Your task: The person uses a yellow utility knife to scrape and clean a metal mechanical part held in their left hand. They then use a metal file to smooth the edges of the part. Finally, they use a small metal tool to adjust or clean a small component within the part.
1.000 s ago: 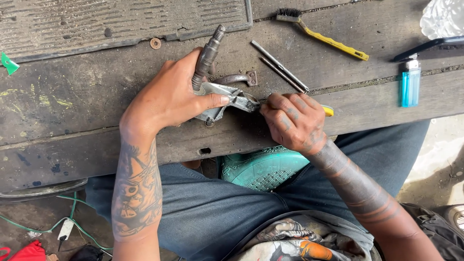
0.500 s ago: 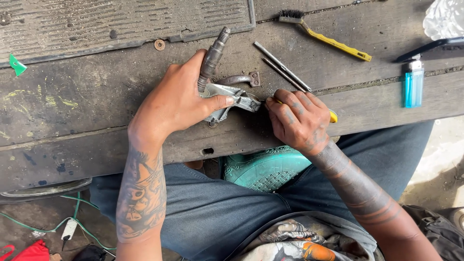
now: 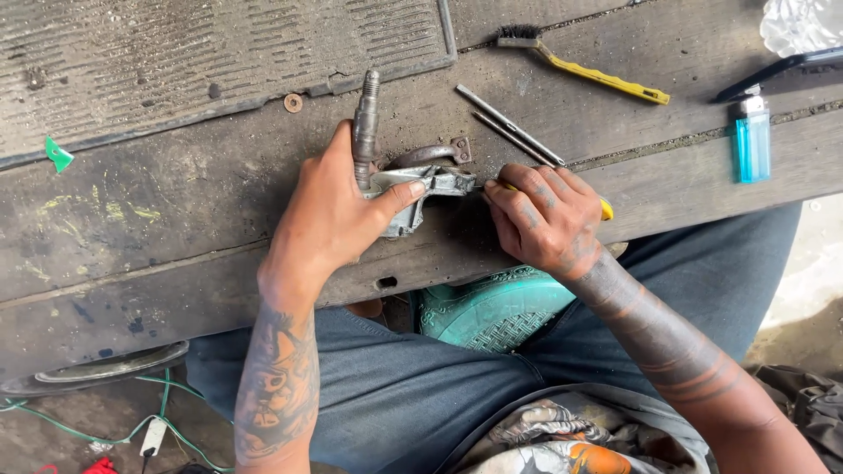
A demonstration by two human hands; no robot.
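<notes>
While our left hand (image 3: 338, 219) grips grey metal part with long threaded rod (image 3: 365, 123) near bench's (image 3: 176, 202) front edge, rod points away; right hand (image 3: 544, 219), fingers clenched on yellow-handled tool (image 3: 605, 209), touches part's right end.

Looks like a rough little repair workshop, probably outdoors or in a shed. Worn, grimy plank tabletop (image 3: 176, 202), a wire brush with a yellow handle (image 3: 580, 66), loose steel rods (image 3: 509, 127), a blue lighter (image 3: 753, 140), stray wires (image 3: 132, 421) on the dirty floor.
</notes>
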